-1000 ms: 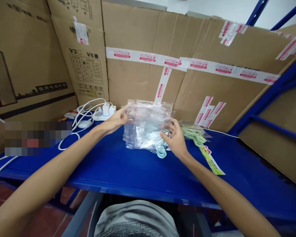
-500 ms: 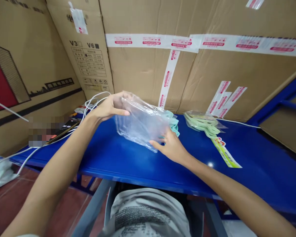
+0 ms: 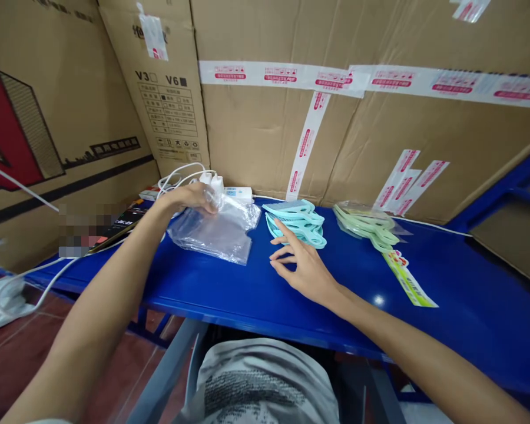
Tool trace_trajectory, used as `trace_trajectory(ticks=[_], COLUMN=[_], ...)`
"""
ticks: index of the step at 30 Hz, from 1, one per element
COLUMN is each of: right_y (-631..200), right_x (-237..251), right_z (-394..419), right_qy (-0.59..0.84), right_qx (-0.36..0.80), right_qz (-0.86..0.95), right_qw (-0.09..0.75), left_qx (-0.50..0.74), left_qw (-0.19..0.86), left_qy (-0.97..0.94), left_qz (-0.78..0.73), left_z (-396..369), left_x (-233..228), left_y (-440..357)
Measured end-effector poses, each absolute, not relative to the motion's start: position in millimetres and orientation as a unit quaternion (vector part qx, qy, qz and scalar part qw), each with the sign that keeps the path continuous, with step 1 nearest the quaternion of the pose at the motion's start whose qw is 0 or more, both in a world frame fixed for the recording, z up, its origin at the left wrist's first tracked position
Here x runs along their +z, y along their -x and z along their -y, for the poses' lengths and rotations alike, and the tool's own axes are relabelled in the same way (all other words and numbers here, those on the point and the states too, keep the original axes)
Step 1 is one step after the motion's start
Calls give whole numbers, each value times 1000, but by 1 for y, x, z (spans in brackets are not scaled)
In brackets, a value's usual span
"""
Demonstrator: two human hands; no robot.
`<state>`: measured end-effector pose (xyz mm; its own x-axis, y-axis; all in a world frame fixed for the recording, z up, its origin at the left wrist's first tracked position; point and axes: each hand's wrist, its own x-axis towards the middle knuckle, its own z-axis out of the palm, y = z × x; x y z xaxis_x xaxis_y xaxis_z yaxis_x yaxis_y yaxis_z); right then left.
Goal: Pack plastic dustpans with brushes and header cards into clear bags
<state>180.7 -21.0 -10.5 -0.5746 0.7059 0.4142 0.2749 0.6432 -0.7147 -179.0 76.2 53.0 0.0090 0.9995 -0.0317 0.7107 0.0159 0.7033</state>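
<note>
Your left grip (image 3: 194,197) clutches the clear plastic bag (image 3: 214,232) at frame centre-left; your right grip (image 3: 302,265) hovers released beside the teal hangers (image 3: 298,221).

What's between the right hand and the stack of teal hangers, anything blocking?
Nothing visible. The right hand hovers open just in front of the teal hangers, index finger nearly at their edge, only bare blue shelf between. The left hand holds the plastic bag off to the side.

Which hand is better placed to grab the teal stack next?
Right. The right hand lies open on the blue shelf, index fingertip touching the teal stack. The left hand is further left, gripping the clear plastic bags.
</note>
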Motion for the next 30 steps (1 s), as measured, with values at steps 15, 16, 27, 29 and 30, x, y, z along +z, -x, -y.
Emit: trace_trajectory(ticks=[15,16,27,29,30], right_y=[-206,-209,-215,-213,-213], right_x=[20,21,10,12,13], right_z=[19,18,2,4,6], right_qy=[406,419,465,466,468], right_qx=[-177,-175,-113,-115,-115], right_qz=[868,867,864,864,864], right_qw=[222,205,158,150,146], left_qx=[2,-14,-58,-56,-60], left_qw=[161,155,113,93,86], left_qy=[-925,-920,-921,-910,-903], left_qz=[-345,-359,-368,-399,-416], left_z=[-29,-30,-34,-39,-42], left_x=[59,55,42,38,36], left_y=[123,119,103,105,107])
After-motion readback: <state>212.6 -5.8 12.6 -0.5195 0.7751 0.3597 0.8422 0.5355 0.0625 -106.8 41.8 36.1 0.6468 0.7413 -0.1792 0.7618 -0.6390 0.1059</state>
